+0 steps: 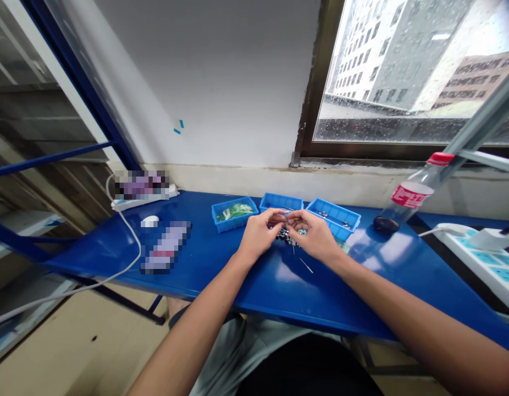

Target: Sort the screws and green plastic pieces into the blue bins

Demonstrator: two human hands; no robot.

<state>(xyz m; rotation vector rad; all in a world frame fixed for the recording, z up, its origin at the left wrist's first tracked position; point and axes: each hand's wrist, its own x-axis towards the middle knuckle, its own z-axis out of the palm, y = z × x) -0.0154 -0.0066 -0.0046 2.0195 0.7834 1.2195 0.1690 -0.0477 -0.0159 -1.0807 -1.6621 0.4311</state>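
My left hand and my right hand meet above the blue table, fingertips almost touching. Both are closed in a pinch, and whatever is between the fingers is too small to make out. Beneath them lies a pile of small shiny metal parts, partly covered by the hands. A thin metal pin-like piece rests on the tabletop just in front. Behind the hands stand a blue bin with green-and-clear packets, a middle blue bin mostly hidden, and a right blue bin holding a few small metal parts.
A cola bottle with a little dark liquid stands at the right, near a white power strip. On the left of the blue table are a white mouse-like object, a blurred item and a white cable.
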